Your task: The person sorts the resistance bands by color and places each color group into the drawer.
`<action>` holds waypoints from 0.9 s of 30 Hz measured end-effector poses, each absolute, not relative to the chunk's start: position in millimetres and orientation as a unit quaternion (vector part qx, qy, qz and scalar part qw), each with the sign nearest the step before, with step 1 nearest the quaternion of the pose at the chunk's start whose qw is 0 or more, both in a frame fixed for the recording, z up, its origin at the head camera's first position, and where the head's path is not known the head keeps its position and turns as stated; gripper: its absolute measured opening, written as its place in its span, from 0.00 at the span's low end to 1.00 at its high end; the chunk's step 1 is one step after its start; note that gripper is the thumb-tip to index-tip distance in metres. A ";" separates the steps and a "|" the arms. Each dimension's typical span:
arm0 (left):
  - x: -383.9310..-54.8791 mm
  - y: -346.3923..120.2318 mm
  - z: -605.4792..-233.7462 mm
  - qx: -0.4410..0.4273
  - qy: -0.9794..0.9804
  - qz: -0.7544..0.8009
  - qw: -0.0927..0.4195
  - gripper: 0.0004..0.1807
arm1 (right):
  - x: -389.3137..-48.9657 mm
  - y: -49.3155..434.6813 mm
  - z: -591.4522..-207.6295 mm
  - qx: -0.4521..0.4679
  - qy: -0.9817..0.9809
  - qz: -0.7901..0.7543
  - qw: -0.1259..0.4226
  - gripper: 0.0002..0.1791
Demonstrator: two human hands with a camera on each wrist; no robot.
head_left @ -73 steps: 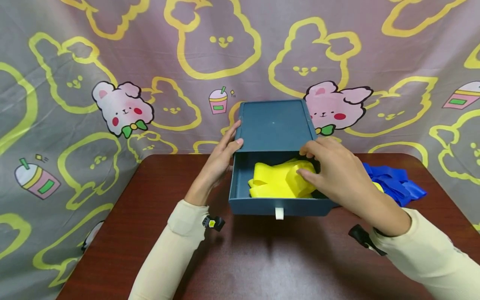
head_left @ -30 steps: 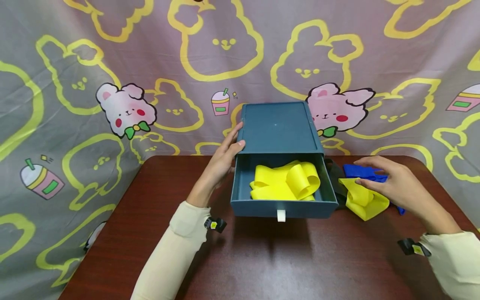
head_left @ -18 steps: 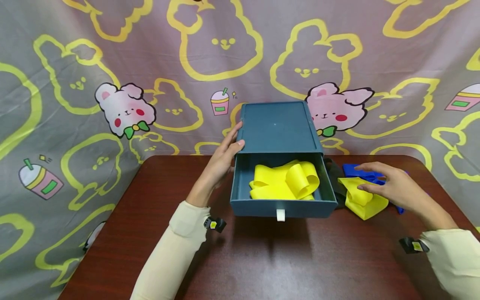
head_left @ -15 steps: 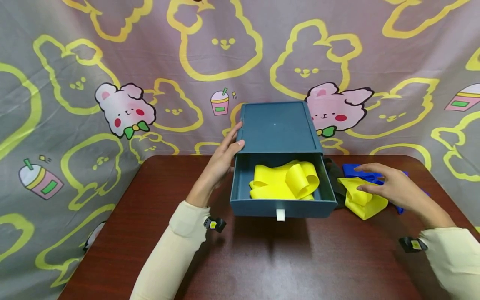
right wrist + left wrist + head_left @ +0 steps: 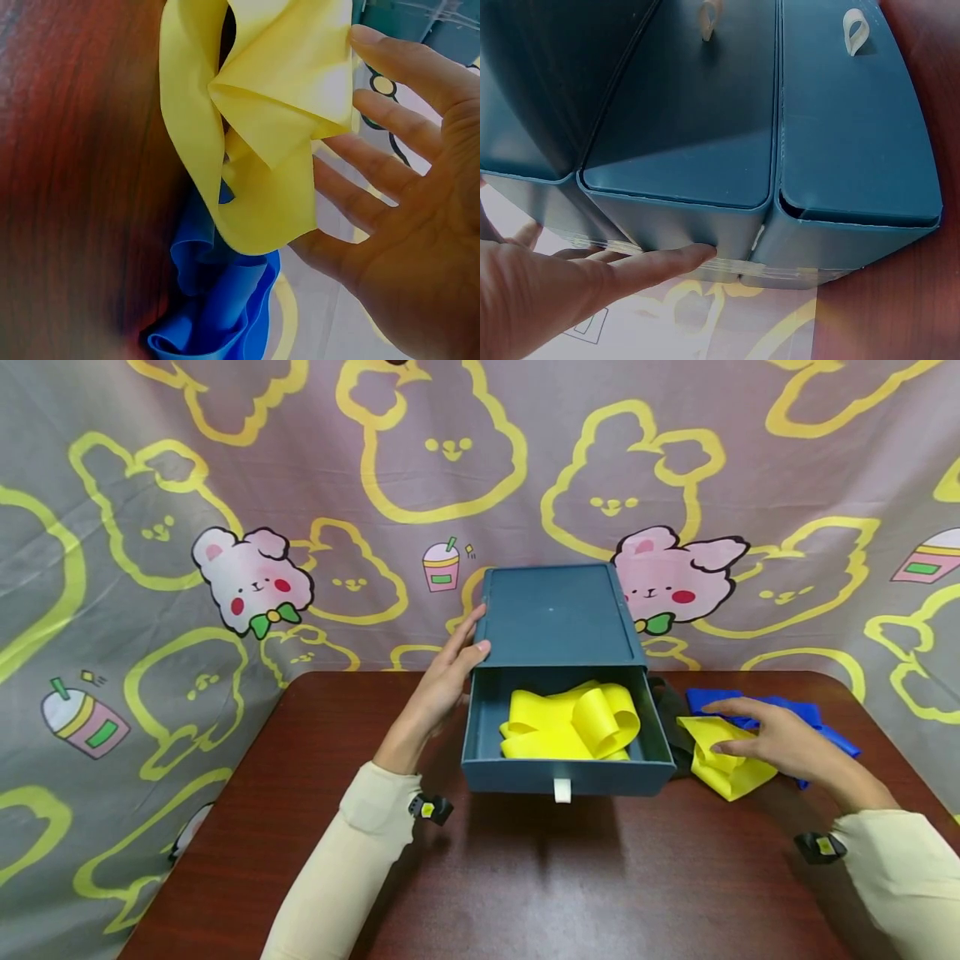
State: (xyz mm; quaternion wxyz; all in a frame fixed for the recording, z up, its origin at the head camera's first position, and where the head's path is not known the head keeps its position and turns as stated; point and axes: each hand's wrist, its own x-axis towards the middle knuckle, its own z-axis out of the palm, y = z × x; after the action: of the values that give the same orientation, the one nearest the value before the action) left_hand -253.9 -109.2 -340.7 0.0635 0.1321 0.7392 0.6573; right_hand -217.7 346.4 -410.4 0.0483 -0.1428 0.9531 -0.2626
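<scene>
A dark blue-green drawer box [image 5: 553, 614] stands on the table with its top drawer [image 5: 525, 777] pulled out. Inside that drawer lies a loosely folded yellow ribbon [image 5: 570, 722]. My left hand [image 5: 438, 689] rests against the box's left side, fingers straight along it; the left wrist view shows the thumb [image 5: 667, 262] flat on the casing. Right of the box, a second folded yellow ribbon [image 5: 723, 764] lies on the table. Around it, fingers spread and slightly bent, is my right hand [image 5: 783, 739], fingertips right at the ribbon's edge in the right wrist view.
A heap of blue ribbon [image 5: 806, 710] lies behind and beneath the right hand. Something dark [image 5: 675, 735] sits between box and yellow ribbon. Lower drawers with pale loop pulls [image 5: 855, 31] show in the left wrist view. A patterned curtain [image 5: 450, 468] hangs behind the table [image 5: 525, 893].
My right hand has left the yellow ribbon in the drawer and moved right to the other yellow ribbon, most recently lowering a little over it. The left hand stays at the box.
</scene>
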 end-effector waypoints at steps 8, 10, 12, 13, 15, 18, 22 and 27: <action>-253.9 -109.2 -340.9 0.133 0.741 0.655 0.063 0.32 | -212.2 346.7 -418.2 -0.137 0.957 -0.249 0.060 0.36; -254.1 -109.3 -341.1 0.134 0.740 0.656 0.064 0.32 | -210.8 346.6 -419.3 -0.136 0.957 -0.250 0.062 0.37; -254.0 -109.2 -341.2 0.134 0.738 0.658 0.065 0.32 | -209.9 346.9 -420.3 -0.138 0.957 -0.250 0.059 0.37; -253.8 -109.2 -341.1 0.134 0.738 0.658 0.066 0.32 | -209.4 347.0 -420.8 -0.139 0.956 -0.251 0.056 0.37; -253.4 -109.3 -340.9 0.134 0.737 0.659 0.066 0.32 | -208.7 347.2 -422.0 -0.140 0.956 -0.252 0.054 0.37; -252.7 -109.6 -340.8 0.133 0.739 0.657 0.066 0.32 | -207.5 347.5 -424.4 -0.143 0.956 -0.253 0.049 0.36; -252.7 -110.1 -340.8 0.135 0.739 0.656 0.065 0.33 | -205.5 347.1 -427.5 -0.154 0.955 -0.253 0.036 0.34; -253.0 -110.0 -340.5 0.138 0.739 0.656 0.064 0.33 | -203.5 348.1 -429.8 -0.161 0.954 -0.251 0.024 0.28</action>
State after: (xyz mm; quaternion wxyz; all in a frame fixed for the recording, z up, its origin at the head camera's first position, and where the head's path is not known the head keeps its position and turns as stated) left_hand -253.0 -110.0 -340.5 0.0640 0.1378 0.7395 0.6558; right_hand -203.5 348.1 -429.8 0.0235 -0.1605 0.9542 -0.2514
